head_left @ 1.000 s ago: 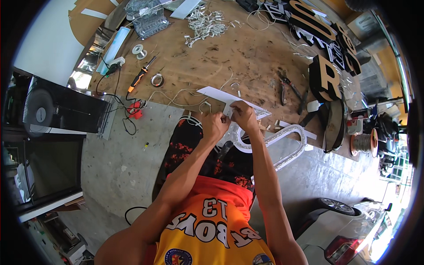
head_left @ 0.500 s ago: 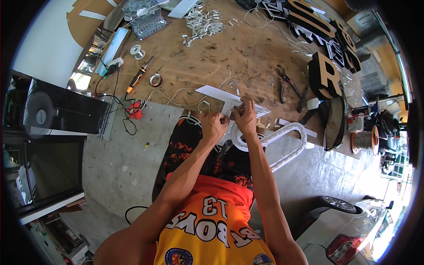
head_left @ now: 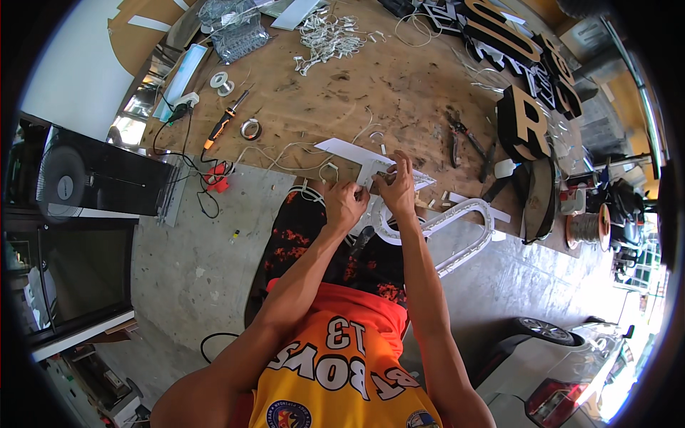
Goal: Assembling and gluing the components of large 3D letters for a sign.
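Observation:
A white sign-letter piece (head_left: 467, 207) with a looped rim lies across my lap and the table's near edge, small pale parts lining its channel. My left hand (head_left: 347, 204) is closed in a pinch over its left part, fingertips turned inward. Close beside it, my right hand (head_left: 398, 190) bends over the same piece, thumb and fingers drawn together, one finger reaching farther forward. Whatever lies between the fingertips is too small to make out. A flat white strip (head_left: 342, 149) extends to the left beyond my hands. Thin white wire (head_left: 282, 158) runs along the table near it.
A soldering iron (head_left: 226, 121), solder spool (head_left: 222, 83) and tape roll (head_left: 251, 129) lie at the left. Pliers (head_left: 457, 139) rest right of my hands, near a black-sided letter (head_left: 526, 123). Tangled white wired modules (head_left: 332, 39) sit at the back. A power cord (head_left: 187, 135) hangs over the left edge.
My right hand's fingers have shifted slightly, one now stretched farther forward. The left hand and the white piece stay nearly in place.

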Demonstrator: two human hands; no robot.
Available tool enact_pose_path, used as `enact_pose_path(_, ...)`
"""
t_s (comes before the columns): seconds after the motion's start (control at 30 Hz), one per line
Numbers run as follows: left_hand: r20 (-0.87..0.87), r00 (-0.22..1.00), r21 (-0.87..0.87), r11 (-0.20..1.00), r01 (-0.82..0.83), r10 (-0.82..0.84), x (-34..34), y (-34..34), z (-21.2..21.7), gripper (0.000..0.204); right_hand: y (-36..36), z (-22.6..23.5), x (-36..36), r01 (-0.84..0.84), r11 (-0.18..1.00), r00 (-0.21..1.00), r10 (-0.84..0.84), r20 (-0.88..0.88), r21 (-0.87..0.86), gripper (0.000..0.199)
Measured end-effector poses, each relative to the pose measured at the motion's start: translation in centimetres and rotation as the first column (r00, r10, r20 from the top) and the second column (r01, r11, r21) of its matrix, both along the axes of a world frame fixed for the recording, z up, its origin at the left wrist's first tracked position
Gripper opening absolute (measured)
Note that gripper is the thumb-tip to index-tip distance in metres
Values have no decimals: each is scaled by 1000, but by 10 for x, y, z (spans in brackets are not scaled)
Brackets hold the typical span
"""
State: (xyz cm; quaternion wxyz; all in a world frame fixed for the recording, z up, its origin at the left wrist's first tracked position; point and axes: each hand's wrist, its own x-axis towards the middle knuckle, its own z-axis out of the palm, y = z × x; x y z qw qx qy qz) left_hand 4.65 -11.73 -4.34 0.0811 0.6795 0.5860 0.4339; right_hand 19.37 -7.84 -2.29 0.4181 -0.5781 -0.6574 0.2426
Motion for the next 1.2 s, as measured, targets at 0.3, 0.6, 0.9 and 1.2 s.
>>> enact_pose_path(0.3,21,999,1,999,38,-38,-1,-2,0,19,8,3,3,-22,999,999,23,36,-28,55)
enact_pose_path(0.6,15,1000,26,999,24,-24,0,-2,3,19,23,5,12,-152,983,971,168,172,-102,48)
enact_pose_path(0.9,2,1000,11,1000,11,-11,1,-3,2,19,25,12,15,-232,970,943,242,226,-71,43)
enact_pose_path(1.2,0,1000,32,999,10,-10,0,-3,-1,19,21,16,12,-240,963,934,263,242,-123,41)
